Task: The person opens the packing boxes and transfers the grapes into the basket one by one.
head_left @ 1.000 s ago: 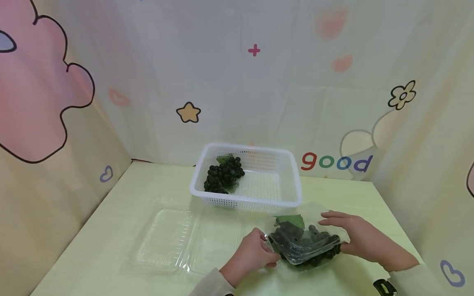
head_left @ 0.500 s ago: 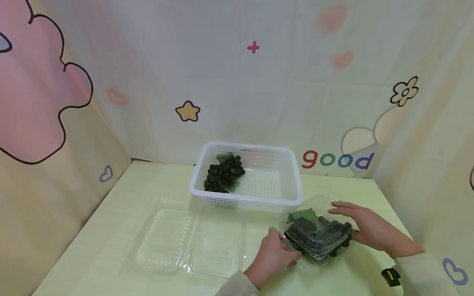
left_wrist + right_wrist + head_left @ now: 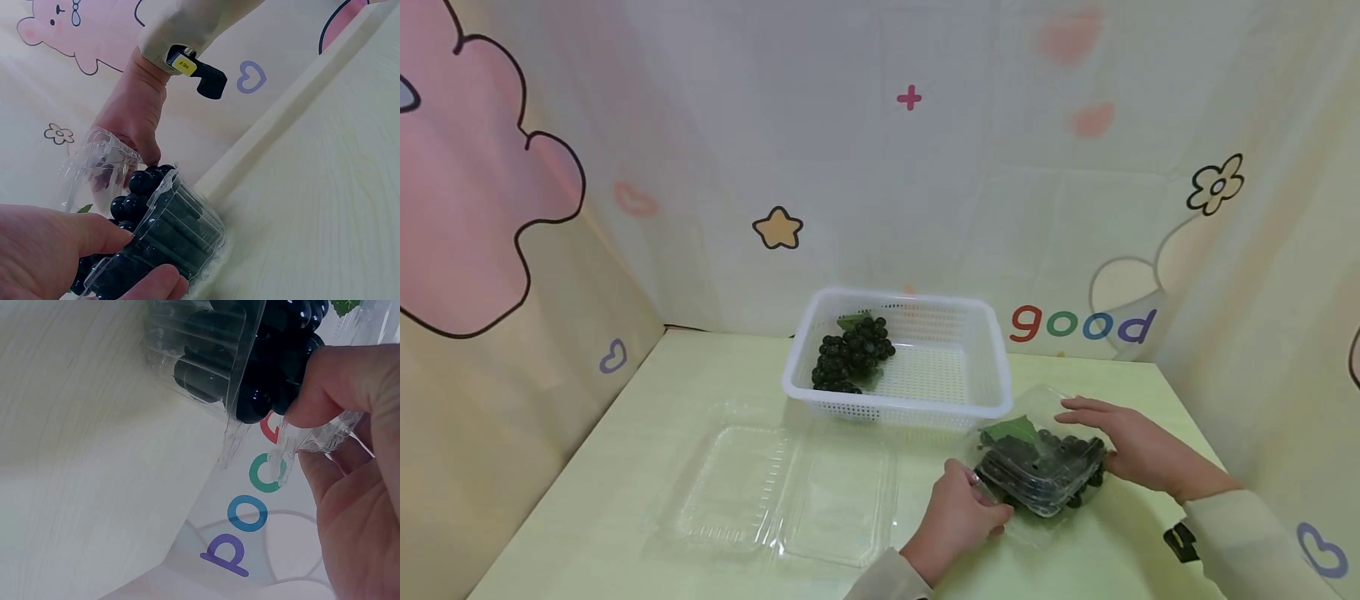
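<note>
A clear plastic clamshell container (image 3: 1037,492) with a bunch of dark grapes (image 3: 134,206) and a green leaf (image 3: 1015,429) in it is tilted at the right of the table. My left hand (image 3: 958,521) pinches its near left rim between thumb and fingers. On the far right side, my right hand (image 3: 1138,454) holds the raised clear lid (image 3: 100,162), thumb on the inner side near the grapes and fingers behind. The lid stands partly open above the fruit. Some fingertips of both hands are hidden in the head view.
A white perforated basket (image 3: 992,400) stands at the back, with another bunch of dark grapes (image 3: 850,354) in its left part. To the left lies a second, opened clear clamshell container (image 3: 782,492), flat on the pale table (image 3: 625,467). Printed curtains (image 3: 850,167) enclose the table.
Both hands have moved the grape container to the right and slightly away from me, then back left a touch. The basket and the opened container stay in place.
</note>
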`<move>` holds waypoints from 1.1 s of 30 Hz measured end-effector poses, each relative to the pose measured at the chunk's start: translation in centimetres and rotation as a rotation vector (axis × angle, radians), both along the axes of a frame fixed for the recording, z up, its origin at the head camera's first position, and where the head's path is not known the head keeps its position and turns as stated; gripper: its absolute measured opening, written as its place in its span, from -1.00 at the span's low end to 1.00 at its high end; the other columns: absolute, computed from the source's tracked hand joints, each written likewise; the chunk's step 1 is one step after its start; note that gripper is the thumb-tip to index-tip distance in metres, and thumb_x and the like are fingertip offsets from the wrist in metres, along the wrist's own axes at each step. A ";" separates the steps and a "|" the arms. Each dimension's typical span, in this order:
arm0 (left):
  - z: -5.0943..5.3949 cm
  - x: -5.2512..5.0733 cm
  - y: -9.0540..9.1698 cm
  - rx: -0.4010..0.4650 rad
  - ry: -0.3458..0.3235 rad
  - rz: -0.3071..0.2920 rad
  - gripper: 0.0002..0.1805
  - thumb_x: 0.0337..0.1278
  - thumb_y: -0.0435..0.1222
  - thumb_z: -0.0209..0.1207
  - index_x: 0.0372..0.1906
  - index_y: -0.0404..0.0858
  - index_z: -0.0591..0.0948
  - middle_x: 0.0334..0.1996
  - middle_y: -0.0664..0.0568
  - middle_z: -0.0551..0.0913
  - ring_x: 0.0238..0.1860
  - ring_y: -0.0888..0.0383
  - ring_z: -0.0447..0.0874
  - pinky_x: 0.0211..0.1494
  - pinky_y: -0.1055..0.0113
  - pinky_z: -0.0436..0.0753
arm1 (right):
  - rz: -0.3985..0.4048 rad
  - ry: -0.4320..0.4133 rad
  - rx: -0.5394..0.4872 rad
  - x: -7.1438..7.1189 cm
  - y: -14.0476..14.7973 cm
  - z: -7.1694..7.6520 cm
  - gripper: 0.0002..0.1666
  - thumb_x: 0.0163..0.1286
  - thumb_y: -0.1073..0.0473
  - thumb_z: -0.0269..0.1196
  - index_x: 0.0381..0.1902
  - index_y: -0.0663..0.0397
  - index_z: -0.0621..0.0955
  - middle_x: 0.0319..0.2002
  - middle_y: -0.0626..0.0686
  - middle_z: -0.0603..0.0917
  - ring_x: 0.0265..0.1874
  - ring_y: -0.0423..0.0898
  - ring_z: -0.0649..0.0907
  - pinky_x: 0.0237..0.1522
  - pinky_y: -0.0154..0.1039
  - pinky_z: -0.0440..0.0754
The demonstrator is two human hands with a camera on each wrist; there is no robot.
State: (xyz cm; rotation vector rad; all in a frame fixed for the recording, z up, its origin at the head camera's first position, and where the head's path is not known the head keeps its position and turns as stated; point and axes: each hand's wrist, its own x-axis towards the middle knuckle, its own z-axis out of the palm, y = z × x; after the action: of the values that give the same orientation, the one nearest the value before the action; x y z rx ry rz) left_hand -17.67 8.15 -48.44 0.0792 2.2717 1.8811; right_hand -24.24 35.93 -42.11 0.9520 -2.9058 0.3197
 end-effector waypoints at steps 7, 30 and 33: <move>-0.2 0.0 -0.3 -0.032 0.014 0.001 -0.47 -0.09 -0.41 0.50 -0.19 -0.21 0.33 -0.59 0.09 0.68 -0.64 0.19 0.68 -0.44 0.43 0.47 | 0.013 0.001 -0.002 -0.3 -0.2 -0.2 -0.06 -0.13 0.68 0.28 0.28 0.01 0.62 0.38 0.20 0.54 0.34 0.32 0.52 -0.07 -0.18 0.71; -0.3 -1.0 0.4 -0.047 0.004 -0.015 -0.47 -0.05 -0.39 0.50 -0.14 -0.22 0.34 -0.55 0.09 0.65 -0.63 0.16 0.68 -0.43 0.40 0.49 | -0.020 -0.074 -0.038 -0.8 0.3 0.6 -0.12 -0.05 0.69 0.21 0.27 0.05 0.63 0.39 0.21 0.53 0.41 0.35 0.43 -0.22 -0.29 0.65; -0.4 -1.4 1.2 -0.025 0.008 -0.017 -0.48 -0.05 -0.42 0.49 -0.16 -0.22 0.34 -0.54 0.08 0.64 -0.62 0.11 0.73 -0.46 0.41 0.49 | -0.037 -0.070 -0.037 -1.0 1.1 0.7 -0.12 -0.06 0.69 0.22 0.27 0.05 0.63 0.39 0.22 0.54 0.40 0.36 0.43 -0.23 -0.33 0.64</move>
State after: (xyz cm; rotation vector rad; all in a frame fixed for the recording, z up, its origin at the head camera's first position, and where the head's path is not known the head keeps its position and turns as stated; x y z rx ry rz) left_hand -19.12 9.32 -48.87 0.1030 2.2919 1.8471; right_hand -25.26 37.08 -41.44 0.8980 -2.9655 0.4107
